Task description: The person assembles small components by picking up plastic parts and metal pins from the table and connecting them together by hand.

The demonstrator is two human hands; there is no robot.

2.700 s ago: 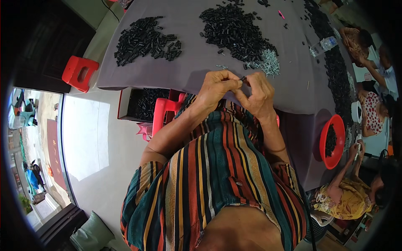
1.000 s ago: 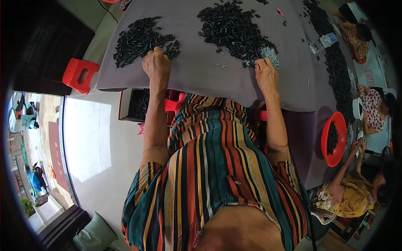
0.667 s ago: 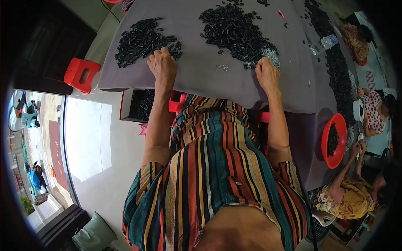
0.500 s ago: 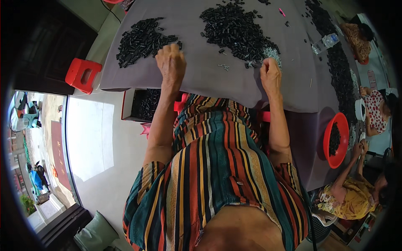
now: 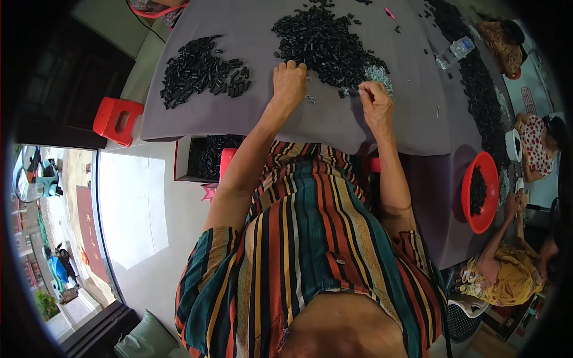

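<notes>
At the left edge of the middle heap of small black cylindrical pieces (image 5: 322, 42), my left hand (image 5: 290, 83) is bent down with its fingers curled; whatever they hold is hidden. My right hand (image 5: 377, 104) is closed in a pinch just below a small pile of silvery, screw-like bits (image 5: 378, 75), and what sits between its fingertips is too small to make out. A few more silvery bits (image 5: 311, 99) lie on the cloth between my hands. Farther left spreads a second heap of black pieces (image 5: 197, 71).
A grey cloth (image 5: 250, 119) covers the table. Below its left edge stands a box of black pieces (image 5: 209, 161). To the right are a clear bottle (image 5: 456, 52), a red basin (image 5: 493, 197) and a long row of black pieces (image 5: 480, 98). Other people sit along the right side.
My left hand has moved right, from the left heap to the middle heap. My right hand stays beside the silvery pile, slightly shifted, its fingers now pointing more to the left.
</notes>
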